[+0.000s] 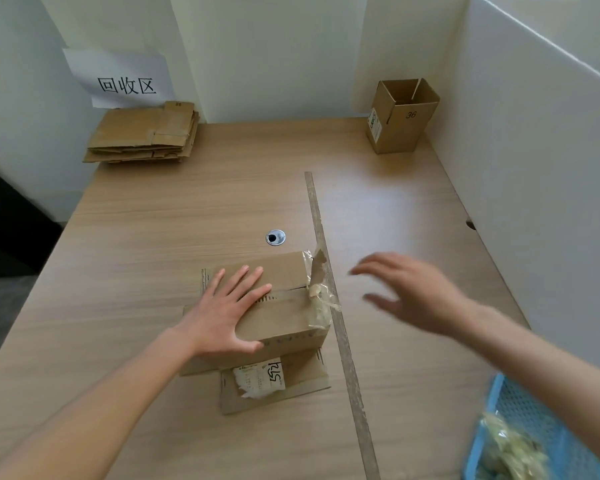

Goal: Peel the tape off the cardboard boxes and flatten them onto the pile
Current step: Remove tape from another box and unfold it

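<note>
A small cardboard box stands near the table's front centre, with a torn label on its lower front flap. My left hand presses flat on the box top, fingers spread and thumb over the front edge. Loose clear tape hangs crumpled off the box's right end. My right hand hovers to the right of the box, fingers spread, blurred, holding nothing. A pile of flattened cardboard lies at the table's back left corner.
An upright open box marked 36 stands at the back right. A strip of tape runs along the wooden table from back to front. A blue basket with crumpled tape sits at the lower right. White walls enclose the table.
</note>
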A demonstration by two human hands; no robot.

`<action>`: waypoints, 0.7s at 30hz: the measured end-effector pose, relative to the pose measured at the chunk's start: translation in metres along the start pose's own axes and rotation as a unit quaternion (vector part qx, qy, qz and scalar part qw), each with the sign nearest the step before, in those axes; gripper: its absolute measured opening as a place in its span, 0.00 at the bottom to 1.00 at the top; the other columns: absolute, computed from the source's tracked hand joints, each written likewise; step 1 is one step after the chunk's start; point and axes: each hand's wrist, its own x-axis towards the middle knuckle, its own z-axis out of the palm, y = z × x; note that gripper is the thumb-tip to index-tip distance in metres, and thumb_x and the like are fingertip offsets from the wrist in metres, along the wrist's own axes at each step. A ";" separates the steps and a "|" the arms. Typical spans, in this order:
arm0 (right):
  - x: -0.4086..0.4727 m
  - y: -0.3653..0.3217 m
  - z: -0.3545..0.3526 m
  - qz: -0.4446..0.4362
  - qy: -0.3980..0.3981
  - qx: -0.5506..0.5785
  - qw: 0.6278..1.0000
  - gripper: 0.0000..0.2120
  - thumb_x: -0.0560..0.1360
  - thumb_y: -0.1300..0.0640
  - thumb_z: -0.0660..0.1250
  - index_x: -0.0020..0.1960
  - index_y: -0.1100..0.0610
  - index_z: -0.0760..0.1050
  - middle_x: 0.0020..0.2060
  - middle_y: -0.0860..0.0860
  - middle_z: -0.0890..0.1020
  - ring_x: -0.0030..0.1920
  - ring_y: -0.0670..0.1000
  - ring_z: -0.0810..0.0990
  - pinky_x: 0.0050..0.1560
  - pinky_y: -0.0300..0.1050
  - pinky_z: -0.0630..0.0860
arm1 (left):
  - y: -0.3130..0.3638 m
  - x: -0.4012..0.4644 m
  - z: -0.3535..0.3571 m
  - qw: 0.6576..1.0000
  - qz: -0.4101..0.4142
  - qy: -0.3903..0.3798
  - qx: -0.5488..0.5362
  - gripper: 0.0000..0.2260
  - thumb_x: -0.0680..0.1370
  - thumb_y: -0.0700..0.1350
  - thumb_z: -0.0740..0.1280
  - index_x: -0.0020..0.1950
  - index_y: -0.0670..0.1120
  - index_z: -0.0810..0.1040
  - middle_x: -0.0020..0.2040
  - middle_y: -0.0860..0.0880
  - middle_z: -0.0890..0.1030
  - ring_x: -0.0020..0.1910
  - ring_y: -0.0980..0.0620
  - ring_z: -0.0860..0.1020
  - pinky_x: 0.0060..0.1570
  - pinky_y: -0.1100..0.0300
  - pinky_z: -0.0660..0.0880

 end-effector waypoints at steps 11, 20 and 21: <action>0.050 -0.028 0.072 -0.127 -0.130 -0.093 0.979 0.20 0.71 0.36 0.72 0.57 0.45 0.74 0.57 0.42 0.76 0.60 0.48 0.75 0.65 0.46 0.67 | 0.001 -0.003 0.001 1.000 0.006 0.006 -0.011 0.48 0.68 0.75 0.60 0.82 0.61 0.45 0.82 0.58 0.36 0.80 0.55 0.34 0.79 0.43 0.37; 0.036 -0.037 0.075 -0.128 -0.165 -0.039 0.977 0.14 0.73 0.38 0.70 0.45 0.48 0.74 0.48 0.42 0.74 0.55 0.48 0.70 0.57 0.46 0.66 | -0.001 0.002 0.002 0.998 0.053 0.013 -0.034 0.45 0.68 0.73 0.63 0.81 0.63 0.49 0.82 0.62 0.38 0.80 0.58 0.35 0.79 0.45 0.37; 0.031 -0.036 0.077 -0.117 -0.158 -0.009 0.980 0.14 0.74 0.40 0.71 0.45 0.49 0.75 0.48 0.44 0.74 0.55 0.49 0.70 0.57 0.46 0.68 | 0.000 0.002 0.003 0.998 0.054 0.018 -0.034 0.45 0.68 0.72 0.63 0.81 0.63 0.49 0.82 0.62 0.39 0.80 0.58 0.36 0.79 0.45 0.38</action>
